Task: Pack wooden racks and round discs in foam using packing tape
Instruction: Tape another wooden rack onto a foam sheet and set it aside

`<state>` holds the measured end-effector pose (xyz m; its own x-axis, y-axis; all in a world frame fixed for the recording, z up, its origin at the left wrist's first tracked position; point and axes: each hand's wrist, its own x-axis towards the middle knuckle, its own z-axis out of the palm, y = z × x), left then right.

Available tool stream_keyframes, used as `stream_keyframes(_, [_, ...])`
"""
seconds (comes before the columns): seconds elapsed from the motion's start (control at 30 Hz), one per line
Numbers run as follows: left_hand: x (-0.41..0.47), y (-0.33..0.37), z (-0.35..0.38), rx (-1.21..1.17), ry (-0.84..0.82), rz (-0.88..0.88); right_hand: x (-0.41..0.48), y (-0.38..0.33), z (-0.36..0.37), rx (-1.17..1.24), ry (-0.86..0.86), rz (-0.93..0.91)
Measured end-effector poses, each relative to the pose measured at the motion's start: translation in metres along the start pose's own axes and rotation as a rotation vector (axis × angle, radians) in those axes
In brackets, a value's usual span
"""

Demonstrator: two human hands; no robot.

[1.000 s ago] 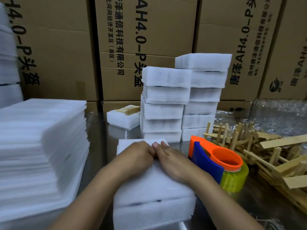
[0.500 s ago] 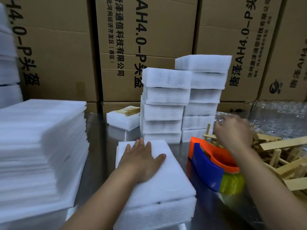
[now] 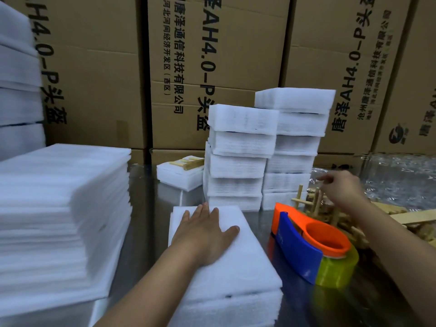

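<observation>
My left hand (image 3: 207,234) lies flat, fingers spread, on top of a white foam bundle (image 3: 238,274) in front of me. My right hand (image 3: 339,187) hovers over the heap of wooden racks (image 3: 316,208) at the right, fingers loosely apart and holding nothing. An orange and blue tape dispenser (image 3: 306,241) with a yellowish tape roll stands between the bundle and the racks. No round discs are visible.
Two stacks of wrapped foam packs (image 3: 266,149) rise behind the bundle. A tall pile of foam sheets (image 3: 59,220) fills the left. A small foam pack with a wooden piece (image 3: 181,171) sits at the back. Cardboard boxes (image 3: 188,67) wall the rear; clear plastic (image 3: 396,178) lies far right.
My right hand left the foam bundle and moved right and away, over the wooden racks. My left hand flattened and stayed on the bundle.
</observation>
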<state>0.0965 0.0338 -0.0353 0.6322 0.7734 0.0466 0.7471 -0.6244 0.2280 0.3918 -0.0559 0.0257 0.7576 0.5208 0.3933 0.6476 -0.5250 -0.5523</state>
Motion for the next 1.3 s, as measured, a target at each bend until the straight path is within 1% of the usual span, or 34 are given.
stream_keyframes(0.07, [0.000,0.000,-0.001,-0.001,-0.003,0.001,0.003,0.000,-0.007,0.250,0.043,0.033])
stream_keyframes(0.17, [0.000,0.000,-0.001,-0.004,-0.016,0.005,0.004,-0.004,-0.020,0.643,0.053,0.095])
stream_keyframes(0.33, [-0.001,0.001,-0.003,-0.010,-0.027,0.002,-0.002,-0.021,-0.029,1.039,-0.008,0.097])
stream_keyframes(0.5, [-0.002,0.001,-0.005,-0.025,-0.038,0.004,-0.021,-0.048,-0.031,1.453,-0.077,0.144])
stream_keyframes(0.53, [-0.002,0.001,-0.005,-0.026,-0.043,0.004,-0.027,-0.056,-0.033,1.523,-0.097,0.123])
stream_keyframes(0.6, [-0.002,0.002,-0.006,-0.018,-0.051,0.001,-0.041,-0.073,-0.038,1.622,-0.168,0.022])
stream_keyframes(0.67, [-0.003,0.003,-0.007,-0.004,-0.055,0.000,-0.060,-0.093,-0.042,1.618,-0.254,-0.094])
stream_keyframes(0.8, [-0.003,0.003,-0.008,0.005,-0.061,0.005,-0.108,-0.122,-0.034,1.462,-0.434,-0.277])
stream_keyframes(0.9, [-0.004,0.004,-0.009,-0.005,-0.051,0.012,-0.143,-0.124,-0.020,1.315,-0.462,-0.371])
stream_keyframes(1.0, [-0.004,0.005,-0.010,0.011,-0.046,0.031,-0.169,-0.114,-0.009,1.156,-0.439,-0.564])
stream_keyframes(1.07, [-0.004,0.004,-0.011,0.055,-0.056,0.077,-0.184,-0.109,-0.006,1.030,-0.501,-0.712])
stream_keyframes(1.1, [-0.004,0.003,-0.012,0.084,-0.064,0.108,-0.188,-0.106,-0.005,0.981,-0.542,-0.754])
stream_keyframes(1.13, [-0.004,0.002,-0.011,0.106,-0.070,0.128,-0.189,-0.102,-0.003,0.943,-0.549,-0.774])
stream_keyframes(1.17, [-0.004,0.002,-0.011,0.119,-0.072,0.133,-0.188,-0.099,-0.001,0.929,-0.509,-0.758])
stream_keyframes(1.2, [-0.004,0.002,-0.010,0.132,-0.068,0.131,-0.185,-0.097,0.002,0.955,-0.439,-0.696])
stream_keyframes(1.27, [-0.004,0.004,-0.010,0.171,-0.058,0.120,-0.174,-0.089,0.009,1.063,-0.299,-0.478])
stream_keyframes(1.3, [-0.004,0.005,-0.010,0.175,-0.056,0.105,-0.168,-0.085,0.013,1.074,-0.270,-0.377])
